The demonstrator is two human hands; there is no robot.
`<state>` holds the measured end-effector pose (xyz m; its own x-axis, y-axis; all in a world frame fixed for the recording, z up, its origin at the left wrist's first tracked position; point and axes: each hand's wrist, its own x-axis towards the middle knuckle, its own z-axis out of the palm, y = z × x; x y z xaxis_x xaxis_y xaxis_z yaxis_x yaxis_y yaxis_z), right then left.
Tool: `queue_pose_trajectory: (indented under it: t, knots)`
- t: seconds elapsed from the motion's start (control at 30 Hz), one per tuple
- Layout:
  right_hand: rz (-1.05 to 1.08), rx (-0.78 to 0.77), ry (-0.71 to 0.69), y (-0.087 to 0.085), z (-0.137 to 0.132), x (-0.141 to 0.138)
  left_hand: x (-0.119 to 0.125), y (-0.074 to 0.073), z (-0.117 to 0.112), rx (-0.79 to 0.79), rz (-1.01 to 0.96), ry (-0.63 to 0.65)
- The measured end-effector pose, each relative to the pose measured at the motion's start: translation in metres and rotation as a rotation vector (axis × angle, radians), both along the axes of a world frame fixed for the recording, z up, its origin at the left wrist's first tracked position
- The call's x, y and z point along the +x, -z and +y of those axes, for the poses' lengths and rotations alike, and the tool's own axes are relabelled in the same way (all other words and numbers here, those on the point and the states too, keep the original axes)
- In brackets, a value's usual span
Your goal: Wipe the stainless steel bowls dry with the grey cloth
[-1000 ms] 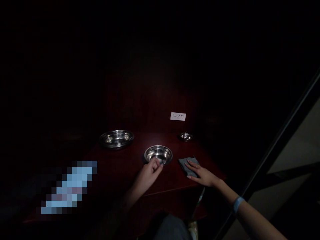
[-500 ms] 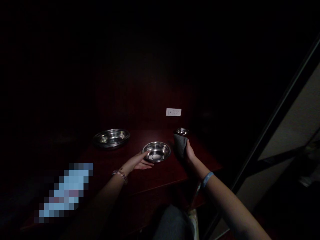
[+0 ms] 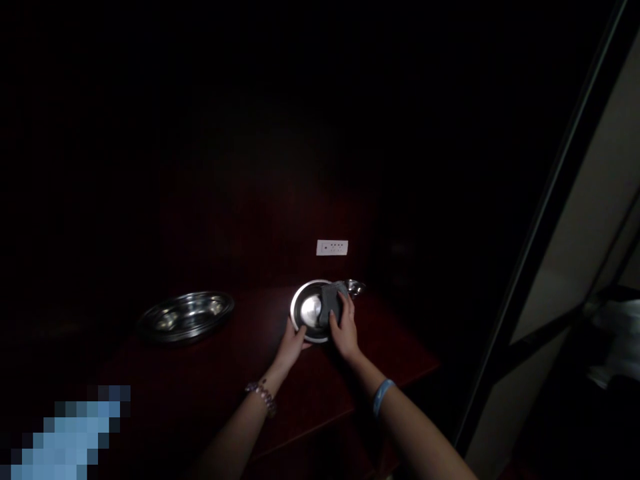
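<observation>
A shiny steel bowl is tilted toward me above the dark red desk. My left hand grips its lower left rim, thumb inside and fingers underneath. In my right hand is a grey cloth, pressed against the right side of the bowl's inside. Just behind that hand, a smaller steel bowl is partly hidden. Off to the left lie wide steel basins, seemingly stacked.
A white power socket is set in the dark back panel. A dark frame edge slants along the right. Bottom left shows a blurred-out bright blue patch. Much of the surroundings is too dark to make out.
The bowl has been raised and tilted by my left hand. My right hand has moved left with the cloth, from beside the small bowl into the larger one. The view has shifted.
</observation>
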<state>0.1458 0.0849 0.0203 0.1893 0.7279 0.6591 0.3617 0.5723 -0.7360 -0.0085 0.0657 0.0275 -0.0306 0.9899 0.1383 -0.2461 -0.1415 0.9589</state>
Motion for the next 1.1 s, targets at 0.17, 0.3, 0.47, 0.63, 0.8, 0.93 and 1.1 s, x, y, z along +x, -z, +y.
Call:
queue_pose_trajectory:
  t: [0.17,0.3,0.47,0.63,0.8,0.93,1.1]
  knots:
    - [0.119,-0.128,0.102,0.014,0.013,-0.007,0.004,0.007,0.014,0.077,0.053,-0.046]
    - [0.182,-0.288,0.161,0.021,0.019,-0.008,0.002,0.008,0.012,0.128,0.161,-0.063]
    - [0.091,-0.3,0.189,0.016,0.013,0.004,0.003,0.005,0.001,0.172,0.195,-0.071]
    - [-0.043,-0.337,0.266,0.01,0.003,0.009,0.002,0.004,-0.007,0.157,0.202,-0.085]
    - [0.041,-0.319,0.35,0.006,-0.003,0.008,0.003,0.007,-0.008,0.158,0.252,-0.048]
    - [0.11,-0.217,0.368,0.004,-0.003,0.008,0.005,0.009,-0.009,0.189,0.256,-0.011]
    - [0.105,-0.133,0.35,0.009,0.0,0.01,0.002,0.009,-0.012,0.172,0.259,-0.012]
